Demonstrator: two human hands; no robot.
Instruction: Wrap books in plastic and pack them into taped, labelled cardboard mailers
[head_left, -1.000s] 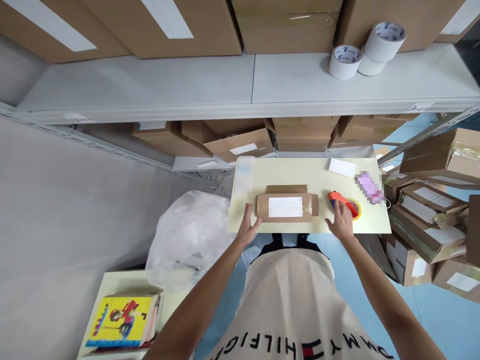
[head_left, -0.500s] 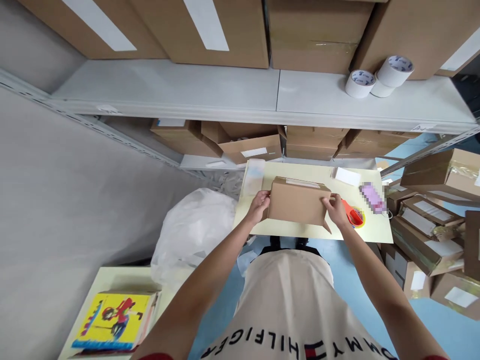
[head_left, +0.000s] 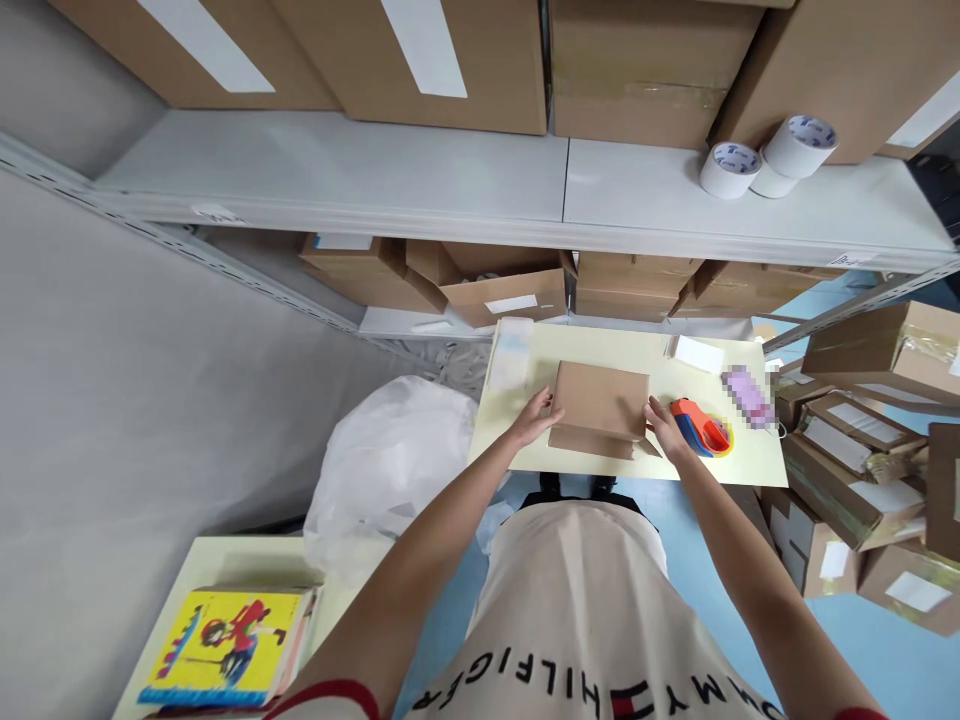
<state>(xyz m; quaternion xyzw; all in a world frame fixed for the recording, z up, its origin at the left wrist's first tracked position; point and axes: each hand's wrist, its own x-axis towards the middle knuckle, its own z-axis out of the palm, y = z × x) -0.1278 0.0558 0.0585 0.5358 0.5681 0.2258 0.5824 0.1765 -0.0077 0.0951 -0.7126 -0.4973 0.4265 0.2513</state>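
A brown cardboard box [head_left: 602,398] lies on the pale yellow table in front of me, its plain face up. A flap [head_left: 591,442] juts from its near side, with a small corner piece sticking out at the right. My left hand [head_left: 534,417] is at the left side of the box, fingers spread and thumb by the near left corner. On the opposite side, my right hand [head_left: 664,428] has its fingers stretched along the box's right edge. Just beyond that hand rests an orange and blue tape dispenser [head_left: 701,428].
The table [head_left: 517,455] also bears white cards [head_left: 697,353] and a blurred purple item [head_left: 748,395]. Shelves with cartons and white tape rolls [head_left: 731,170] stand ahead. A white plastic bag [head_left: 394,470] and a yellow book [head_left: 225,645] are at left; boxes [head_left: 855,480] are piled at right.
The box, tilted up between both hands before, now lies flatter, and its white label has gone out of sight. Both hands have loosened, and more of the tape dispenser shows.
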